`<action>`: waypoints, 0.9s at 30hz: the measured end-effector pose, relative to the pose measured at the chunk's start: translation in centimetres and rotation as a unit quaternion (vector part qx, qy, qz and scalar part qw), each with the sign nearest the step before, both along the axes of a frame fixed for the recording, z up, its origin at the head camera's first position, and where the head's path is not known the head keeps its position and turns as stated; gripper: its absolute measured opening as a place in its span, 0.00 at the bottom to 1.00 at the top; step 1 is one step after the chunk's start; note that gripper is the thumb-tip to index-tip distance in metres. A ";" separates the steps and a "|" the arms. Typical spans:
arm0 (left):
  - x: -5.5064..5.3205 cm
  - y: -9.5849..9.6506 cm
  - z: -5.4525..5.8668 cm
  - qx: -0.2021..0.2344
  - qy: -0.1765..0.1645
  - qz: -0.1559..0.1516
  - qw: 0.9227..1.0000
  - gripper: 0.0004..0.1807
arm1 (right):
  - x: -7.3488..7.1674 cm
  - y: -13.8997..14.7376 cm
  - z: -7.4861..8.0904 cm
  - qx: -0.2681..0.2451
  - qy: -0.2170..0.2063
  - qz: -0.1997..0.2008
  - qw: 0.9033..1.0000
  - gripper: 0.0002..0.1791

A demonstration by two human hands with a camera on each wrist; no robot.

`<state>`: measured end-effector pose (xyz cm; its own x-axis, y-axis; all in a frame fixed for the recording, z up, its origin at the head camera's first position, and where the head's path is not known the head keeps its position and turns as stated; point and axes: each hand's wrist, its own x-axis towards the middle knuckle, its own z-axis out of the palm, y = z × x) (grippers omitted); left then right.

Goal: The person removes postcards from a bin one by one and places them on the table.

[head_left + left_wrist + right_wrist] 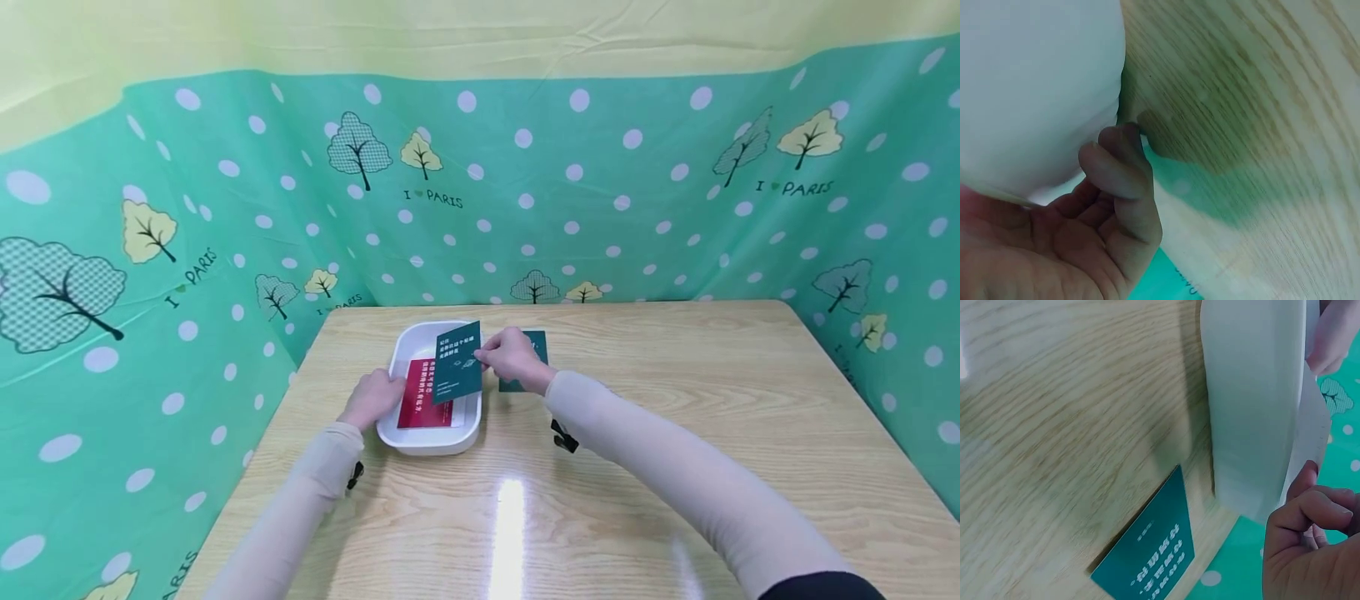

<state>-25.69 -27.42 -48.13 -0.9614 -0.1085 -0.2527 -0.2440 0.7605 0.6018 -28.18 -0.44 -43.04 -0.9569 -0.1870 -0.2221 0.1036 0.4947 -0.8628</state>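
Observation:
My right hand (516, 358) pinches a dark green printed card (456, 367) at its right edge, between thumb and fingers. The card is tilted above a white plastic basin (429, 448), overlapping its right part in the head view. Inside the basin lies a red card (415, 404) with white writing, partly covered by the green one. At the basin's left side my left hand (373, 395) grips the rim, its fingers curled below the outer wall in the left wrist view. Another dark green card (1154, 550) lies on the table right of the basin, partly hidden by the right hand in the head view.
The wooden table (645, 350) extends to the right and toward me. A green dotted cloth (600, 183) with tree prints hangs along the back and both sides. Black clips (564, 437) show beneath the wrists.

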 end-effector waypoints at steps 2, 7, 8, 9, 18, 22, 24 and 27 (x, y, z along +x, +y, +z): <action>-0.1 -0.1 0.0 0.007 0.001 -0.004 1.000 0.27 | -0.1 0.4 0.0 0.000 0.005 -0.004 1.000 0.12; -0.1 -0.1 -0.6 0.023 0.020 0.009 0.999 0.29 | -0.4 1.4 -0.3 -0.017 0.013 -0.016 1.000 0.11; 0.0 -0.1 -0.7 0.028 0.023 0.016 0.999 0.30 | -0.5 1.6 -0.3 -0.021 0.014 -0.018 1.000 0.11; 0.1 -0.1 -0.8 0.031 0.026 0.022 0.999 0.30 | -0.6 1.8 -0.4 -0.026 0.014 -0.020 0.999 0.11; 0.4 0.2 -1.0 0.038 0.022 0.030 0.999 0.35 | -1.2 3.7 -0.5 -0.033 0.023 -0.032 0.999 0.11; 0.4 0.4 -1.1 0.030 0.027 0.030 0.999 0.34 | -1.5 5.0 -0.4 -0.034 0.024 -0.035 0.999 0.11; 0.5 0.4 -1.1 0.029 0.030 0.030 0.999 0.33 | -1.7 5.7 -0.4 -0.038 0.024 -0.036 0.998 0.12; 0.5 0.7 -1.1 0.030 0.031 0.029 0.999 0.32 | -2.0 6.7 -0.6 -0.045 0.022 -0.040 0.998 0.12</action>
<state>-25.22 -26.74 -49.18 -0.9682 -0.1503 -0.2002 -0.2468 0.7081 0.6616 -30.17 6.31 -43.65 -0.9782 -0.1266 -0.1647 0.1002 0.4070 -0.9079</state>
